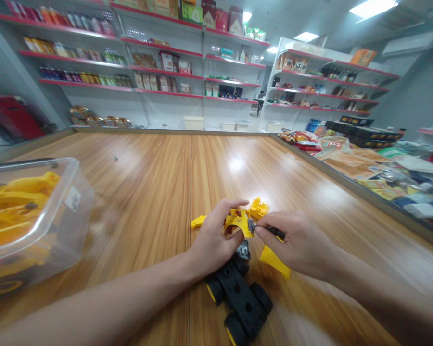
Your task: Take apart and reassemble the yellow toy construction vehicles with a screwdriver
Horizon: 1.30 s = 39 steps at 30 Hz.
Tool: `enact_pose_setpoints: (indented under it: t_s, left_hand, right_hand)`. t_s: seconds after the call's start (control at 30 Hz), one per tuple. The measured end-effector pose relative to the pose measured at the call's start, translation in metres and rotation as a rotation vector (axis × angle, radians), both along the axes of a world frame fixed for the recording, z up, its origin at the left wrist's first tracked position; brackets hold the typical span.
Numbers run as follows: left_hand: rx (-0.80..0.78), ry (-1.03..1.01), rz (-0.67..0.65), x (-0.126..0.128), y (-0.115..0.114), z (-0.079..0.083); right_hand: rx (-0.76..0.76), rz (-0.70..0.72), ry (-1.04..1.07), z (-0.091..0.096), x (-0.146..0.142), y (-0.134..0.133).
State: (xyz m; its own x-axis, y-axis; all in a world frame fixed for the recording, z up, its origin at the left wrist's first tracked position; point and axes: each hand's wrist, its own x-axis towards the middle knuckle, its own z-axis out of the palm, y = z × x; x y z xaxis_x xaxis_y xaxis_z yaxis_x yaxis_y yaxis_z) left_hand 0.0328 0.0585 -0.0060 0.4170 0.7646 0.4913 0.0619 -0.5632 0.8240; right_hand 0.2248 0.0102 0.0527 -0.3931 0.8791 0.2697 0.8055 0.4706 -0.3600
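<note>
My left hand (216,238) is closed around a yellow toy vehicle part (241,221), its thumb and fingers curved along the sides. In my right hand (292,240) is a thin dark tool that looks like a screwdriver (276,232), with its tip at the grey end of the yellow part. Below my left hand lies a black wheeled toy chassis (240,293) with yellow hubs. Behind the hands rests a small yellow piece (259,207). A yellow scoop-like piece (274,261) lies partly under my right hand. Another yellow piece (198,221) shows left of my left hand.
A clear plastic bin (75,211) holding yellow toy vehicles stands at the left. A tiny grey piece (116,158) lies on the wooden table (159,192). Packaged goods (353,163) cover a neighbouring surface at the right. Stocked shelves (166,69) line the back.
</note>
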Motion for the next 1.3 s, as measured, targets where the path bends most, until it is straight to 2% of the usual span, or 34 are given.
enact_pose_setpoints:
  t_s: [0.17, 0.4, 0.7, 0.83, 1.0, 1.13, 1.3]
  left_hand:
    - [-0.047, -0.016, -0.001, -0.0002, -0.0006, -0.0008]
    - [0.038, 0.030, 0.002, -0.0005, 0.0003, 0.0028]
    - [0.048, 0.031, 0.014, -0.0005, -0.0006, 0.0026]
    - [-0.007, -0.007, 0.048, 0.0009, -0.0015, -0.0004]
    - [-0.143, -0.147, 0.114, 0.0033, -0.0006, -0.0006]
    - [-0.277, -0.266, 0.088, 0.0043, 0.0012, 0.0017]
    - [-0.316, -0.330, 0.098, 0.0055, 0.0037, 0.0007]
  right_hand:
    - [0.005, -0.009, 0.018, 0.0026, -0.0004, 0.0011]
    - [0.003, -0.008, 0.019, -0.0009, 0.0001, 0.0018]
    - [-0.004, -0.019, 0.014, -0.0021, 0.0000, 0.0016]
    - [0.064, 0.007, 0.027, -0.0024, 0.0029, 0.0023]
    - [0.121, 0.003, -0.013, -0.0007, 0.0067, 0.0037]
    - [0.117, -0.026, -0.085, -0.0019, 0.0079, 0.0059]
    - [0.070, -0.067, -0.165, -0.0067, 0.0096, 0.0081]
